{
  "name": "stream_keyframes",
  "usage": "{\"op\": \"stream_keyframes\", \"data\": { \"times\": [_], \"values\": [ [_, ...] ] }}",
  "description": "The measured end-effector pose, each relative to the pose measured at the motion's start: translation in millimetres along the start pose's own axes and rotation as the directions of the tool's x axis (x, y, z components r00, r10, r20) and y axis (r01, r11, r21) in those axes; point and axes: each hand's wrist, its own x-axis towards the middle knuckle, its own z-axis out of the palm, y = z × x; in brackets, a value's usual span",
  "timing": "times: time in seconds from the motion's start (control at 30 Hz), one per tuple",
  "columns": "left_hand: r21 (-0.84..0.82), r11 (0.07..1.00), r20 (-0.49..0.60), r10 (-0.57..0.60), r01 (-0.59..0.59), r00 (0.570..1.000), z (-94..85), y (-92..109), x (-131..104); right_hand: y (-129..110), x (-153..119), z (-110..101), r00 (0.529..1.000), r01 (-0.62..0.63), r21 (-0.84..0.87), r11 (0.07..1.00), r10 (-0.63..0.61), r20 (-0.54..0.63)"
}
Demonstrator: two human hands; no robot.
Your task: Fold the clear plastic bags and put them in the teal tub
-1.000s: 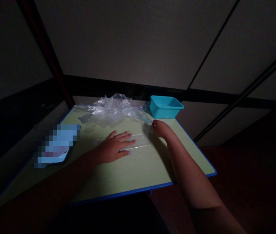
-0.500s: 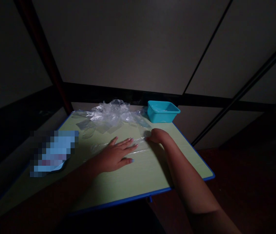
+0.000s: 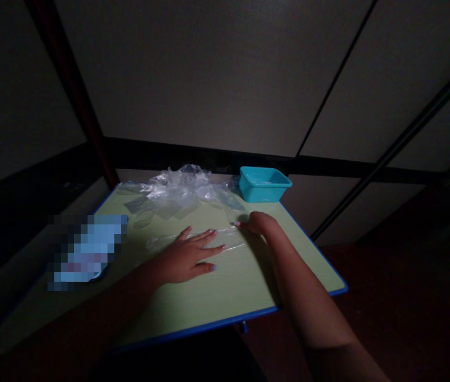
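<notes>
A clear plastic bag lies flat and stretched sideways on the pale green tabletop. My left hand rests palm down over its left part, fingers spread. At the bag's right end is my right hand, with its fingers curled and a fingertip pointing left onto the film. Its grip is partly hidden by the hand itself. Just beyond both hands, a loose pile of clear plastic bags spreads over the back of the table.
A turquoise plastic basin stands at the back right corner, beside the pile. On the left lies a blurred-out bluish device. The table has a blue edge, and a panelled wall rises behind it.
My right hand's fingertip shows more plainly at the bag's right end, and the hand has shifted very slightly right. My left hand stays spread in nearly the same place.
</notes>
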Motion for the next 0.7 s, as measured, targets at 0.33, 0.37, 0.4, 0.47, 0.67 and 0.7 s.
{"op": "stream_keyframes", "data": {
  "times": [0.33,0.37,0.4,0.47,0.67,0.7],
  "values": [
    [0.012,0.999,-0.088,-0.029,0.03,0.996,-1.5,0,2,0,-9,-9,1.0,0.015,-0.025,1.0,-0.016,-0.011],
    [0.02,0.999,-0.112,-0.033,0.036,0.993,-1.5,0,3,0,-10,-10,1.0,0.029,-0.025,0.999,-0.029,-0.008],
    [0.028,0.999,-0.13,-0.034,0.038,0.991,-1.4,-1,3,0,-11,-12,0.999,0.042,-0.022,0.999,-0.043,-0.003],
    [0.037,0.999,-0.143,-0.029,0.034,0.989,-0.7,-3,4,0,-14,-16,0.998,0.064,-0.01,0.998,-0.064,0.009],
    [0.025,1.0,-0.135,-0.014,0.018,0.991,-0.2,-2,5,-5,-20,-21,0.995,0.091,0.017,0.996,-0.092,0.03],
    [0.017,1.0,-0.128,-0.016,0.019,0.992,-0.7,-1,5,-5,-21,-21,0.995,0.09,0.016,0.996,-0.09,0.029]
  ]
}}
